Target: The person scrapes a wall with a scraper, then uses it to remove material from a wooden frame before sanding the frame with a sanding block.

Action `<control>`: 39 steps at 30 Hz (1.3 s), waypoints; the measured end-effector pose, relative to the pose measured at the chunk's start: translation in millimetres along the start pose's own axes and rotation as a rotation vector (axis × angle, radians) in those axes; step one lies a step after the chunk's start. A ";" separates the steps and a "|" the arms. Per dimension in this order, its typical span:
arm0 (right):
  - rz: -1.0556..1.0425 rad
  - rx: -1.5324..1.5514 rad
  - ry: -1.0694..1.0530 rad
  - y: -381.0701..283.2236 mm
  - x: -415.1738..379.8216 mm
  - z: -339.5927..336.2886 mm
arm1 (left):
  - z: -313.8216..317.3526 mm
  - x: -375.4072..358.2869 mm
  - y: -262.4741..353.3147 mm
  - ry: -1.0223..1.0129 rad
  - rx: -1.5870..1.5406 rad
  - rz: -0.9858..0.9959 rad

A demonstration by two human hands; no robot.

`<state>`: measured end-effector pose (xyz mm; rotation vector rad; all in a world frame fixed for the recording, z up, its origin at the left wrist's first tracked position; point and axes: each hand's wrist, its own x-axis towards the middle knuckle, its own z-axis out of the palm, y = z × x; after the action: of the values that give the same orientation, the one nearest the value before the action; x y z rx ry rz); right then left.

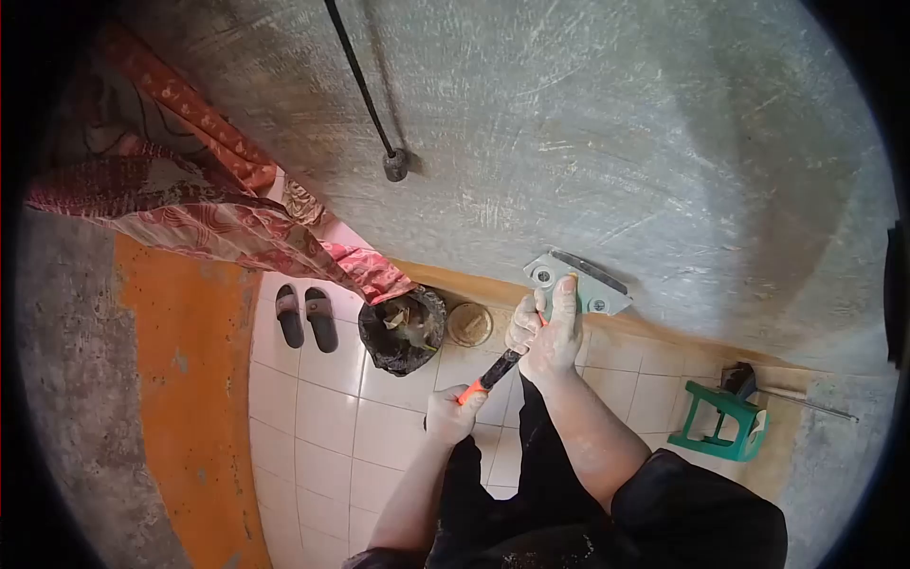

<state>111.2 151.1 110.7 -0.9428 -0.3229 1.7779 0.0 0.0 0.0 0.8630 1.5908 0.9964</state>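
Both of my hands grip a long-handled wall scraper (599, 287) with a black and orange handle. My left hand (450, 415) is closed around the lower, orange end of the handle. Higher up, my right hand (550, 337) wraps the handle just below the wide grey-green head, its index finger stretched along it. The dark blade edge lies close against the grey, scratched wall (531, 142). Pale dust coats my fingers, thickest on the right hand.
Below the wall stand a bin with a black bag (372, 347) and a round tub (469, 324). Slippers (322, 322) lie on white tiles (322, 417). A green stool (713, 422) is at right. Patterned cloth (237, 237) hangs left; a black cable (360, 81) hangs on the wall.
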 end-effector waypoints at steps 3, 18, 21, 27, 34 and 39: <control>0.001 0.007 0.021 0.7 -1.4 0.6 | -0.2 -1.4 3.9 -0.004 -0.036 -0.032; -0.009 -0.022 -0.003 -4.1 -2.0 0.3 | 4.2 -1.5 14.6 -0.001 -0.023 -0.012; -0.003 -0.020 0.003 -3.4 -0.1 -2.4 | 5.7 -1.9 13.8 0.006 0.000 -0.021; -0.006 -0.008 0.018 -4.7 -3.5 1.4 | 3.5 -3.1 16.3 0.014 0.001 0.007; -0.007 -0.007 -0.001 -5.5 -3.9 -3.9 | 3.5 -4.6 18.0 -0.014 0.040 -0.036; -0.026 -0.011 0.000 -9.9 -7.8 2.9 | 3.7 -4.9 18.3 -0.016 0.059 -0.040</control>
<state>116.9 148.8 122.1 -0.9422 -0.3434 1.7536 5.6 3.6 18.1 0.8740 1.6248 0.9154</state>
